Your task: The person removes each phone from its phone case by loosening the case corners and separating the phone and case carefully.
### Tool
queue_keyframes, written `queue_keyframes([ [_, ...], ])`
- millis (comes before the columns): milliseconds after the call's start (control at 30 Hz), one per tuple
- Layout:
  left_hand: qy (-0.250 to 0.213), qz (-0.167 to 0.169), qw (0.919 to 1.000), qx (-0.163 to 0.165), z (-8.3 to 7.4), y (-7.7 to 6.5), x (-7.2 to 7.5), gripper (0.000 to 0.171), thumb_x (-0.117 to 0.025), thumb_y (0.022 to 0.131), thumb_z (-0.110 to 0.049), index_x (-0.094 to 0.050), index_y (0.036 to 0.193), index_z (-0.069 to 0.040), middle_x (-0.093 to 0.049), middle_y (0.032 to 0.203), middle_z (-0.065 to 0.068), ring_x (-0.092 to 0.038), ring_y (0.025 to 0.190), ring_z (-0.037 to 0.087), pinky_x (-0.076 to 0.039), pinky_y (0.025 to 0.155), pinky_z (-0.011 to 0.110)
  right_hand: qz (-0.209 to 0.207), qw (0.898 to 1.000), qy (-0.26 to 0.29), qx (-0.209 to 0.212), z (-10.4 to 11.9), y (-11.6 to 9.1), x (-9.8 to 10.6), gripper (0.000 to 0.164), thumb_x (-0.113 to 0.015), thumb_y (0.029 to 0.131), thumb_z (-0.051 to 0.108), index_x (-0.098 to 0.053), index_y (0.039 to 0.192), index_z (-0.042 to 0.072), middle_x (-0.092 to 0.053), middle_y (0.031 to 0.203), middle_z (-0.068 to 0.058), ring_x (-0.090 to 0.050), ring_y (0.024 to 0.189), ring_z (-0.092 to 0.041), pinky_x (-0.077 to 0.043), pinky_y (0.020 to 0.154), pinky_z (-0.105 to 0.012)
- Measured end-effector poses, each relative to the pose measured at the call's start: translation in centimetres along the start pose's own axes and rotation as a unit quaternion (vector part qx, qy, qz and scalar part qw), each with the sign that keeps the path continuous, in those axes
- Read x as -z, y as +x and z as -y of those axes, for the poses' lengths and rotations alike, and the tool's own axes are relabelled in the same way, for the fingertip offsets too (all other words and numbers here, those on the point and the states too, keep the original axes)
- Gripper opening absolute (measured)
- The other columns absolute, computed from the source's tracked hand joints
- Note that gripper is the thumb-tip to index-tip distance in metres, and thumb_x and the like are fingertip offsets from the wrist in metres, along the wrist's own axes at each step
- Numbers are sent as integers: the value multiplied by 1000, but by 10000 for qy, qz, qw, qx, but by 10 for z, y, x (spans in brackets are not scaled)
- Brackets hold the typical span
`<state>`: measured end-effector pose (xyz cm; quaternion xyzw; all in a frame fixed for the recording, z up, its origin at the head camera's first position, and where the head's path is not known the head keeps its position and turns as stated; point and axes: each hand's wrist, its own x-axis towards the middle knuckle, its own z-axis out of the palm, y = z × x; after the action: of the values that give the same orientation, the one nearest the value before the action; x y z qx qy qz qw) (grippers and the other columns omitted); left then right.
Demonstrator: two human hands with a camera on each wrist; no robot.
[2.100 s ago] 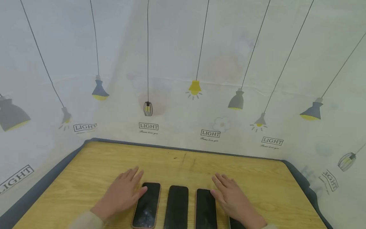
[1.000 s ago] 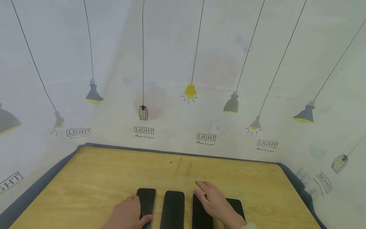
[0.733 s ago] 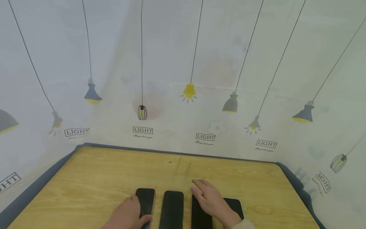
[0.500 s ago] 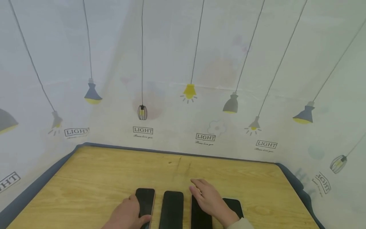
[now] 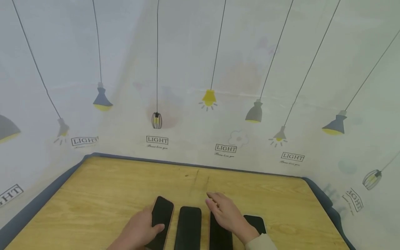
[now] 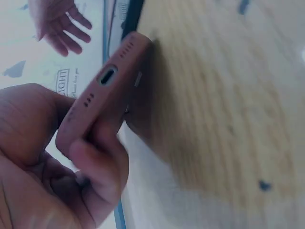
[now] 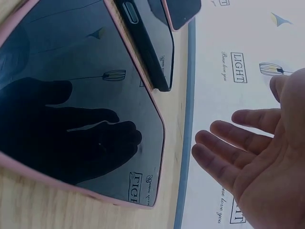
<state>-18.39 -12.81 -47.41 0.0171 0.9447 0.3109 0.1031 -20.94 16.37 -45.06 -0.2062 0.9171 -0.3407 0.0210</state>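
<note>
My left hand (image 5: 139, 227) grips the leftmost smartphone (image 5: 163, 217), thumb over its dark screen. In the left wrist view, my fingers curl under the phone's pinkish case (image 6: 83, 112); its port end is raised off the table. A black smartphone (image 5: 188, 227) lies flat to its right. Over a third smartphone (image 5: 219, 239), my right hand (image 5: 227, 216) hovers with its fingers extended, holding nothing. That phone's pink-rimmed screen (image 7: 90, 138) reflects the hand in the right wrist view. A fourth smartphone (image 5: 255, 222) is partly hidden by my right forearm.
The wooden table (image 5: 125, 180) has a dark blue edge (image 5: 200, 164) at the back. Behind and around it hangs a pale curtain-like backdrop (image 5: 187, 52) printed with lamps and the word LIGHT. Small dark marks (image 5: 186, 175) show on the tabletop.
Both hands have come inward from lying spread by the phones. My left hand has taken hold of the leftmost phone and tilted it up; my right hand has shifted left over the third phone.
</note>
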Motion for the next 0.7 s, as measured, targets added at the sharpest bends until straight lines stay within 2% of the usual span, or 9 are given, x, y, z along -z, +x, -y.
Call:
queue_keyframes([
  [67, -312, 57, 9995, 28, -2, 0, 4, 62, -78, 93, -23, -50, 127, 20, -68, 106, 27, -69, 97, 37, -60, 77, 49, -12, 10000, 13, 8, 0, 1, 0, 61, -38, 112, 45, -56, 142, -4, -61, 136, -25, -66, 113, -40, -56, 92, -56],
  [167, -705, 76, 9975, -52, -5, -1, 9, 39, -70, 99, -14, -52, 118, 14, -65, 94, 18, -67, 84, 28, -58, 66, 40, -11, 10000, 39, 6, 1, 2, 0, 60, -38, 112, 45, -57, 142, -4, -62, 136, -25, -65, 117, -40, -54, 95, -57],
  [267, -897, -10, 9957, -211, -8, -2, 13, 25, -66, 101, -11, -53, 110, 8, -61, 87, 12, -63, 75, 21, -55, 60, 36, -22, 10000, 63, 60, 2, 4, -1, 57, -39, 112, 42, -59, 140, -3, -64, 134, -24, -64, 119, -40, -53, 97, -58],
  [367, -875, -215, 9952, -382, -13, -2, 16, 21, -64, 102, -11, -53, 106, 6, -62, 85, 11, -64, 74, 21, -55, 58, 36, -58, 9999, 52, 89, 4, 5, -1, 52, -41, 113, 38, -62, 138, -2, -66, 132, -22, -63, 121, -40, -51, 99, -59],
  [500, -1103, -442, 9910, -611, -20, -2, 18, 16, -63, 103, -11, -53, 102, 2, -62, 82, 8, -65, 73, 19, -54, 57, 35, -134, 9998, 134, 70, 6, 7, -2, 51, -42, 112, 38, -63, 137, -1, -66, 134, -21, -62, 124, -40, -50, 102, -58],
  [600, -1360, -462, 9865, -781, -27, -3, 19, 14, -62, 103, -11, -55, 101, 0, -62, 82, 6, -63, 74, 17, -53, 61, 35, -278, 9989, 378, 92, 7, 10, -3, 50, -43, 112, 37, -63, 137, -2, -66, 134, -21, -62, 126, -39, -50, 103, -57],
  [700, -1669, -396, 9803, -978, -34, -3, 17, 13, -63, 103, -11, -55, 101, 0, -61, 83, 6, -62, 76, 17, -53, 64, 35, -391, 9959, 813, 4, 9, 13, -3, 48, -44, 112, 35, -65, 134, -2, -68, 130, -21, -66, 119, -37, -54, 98, -55],
])
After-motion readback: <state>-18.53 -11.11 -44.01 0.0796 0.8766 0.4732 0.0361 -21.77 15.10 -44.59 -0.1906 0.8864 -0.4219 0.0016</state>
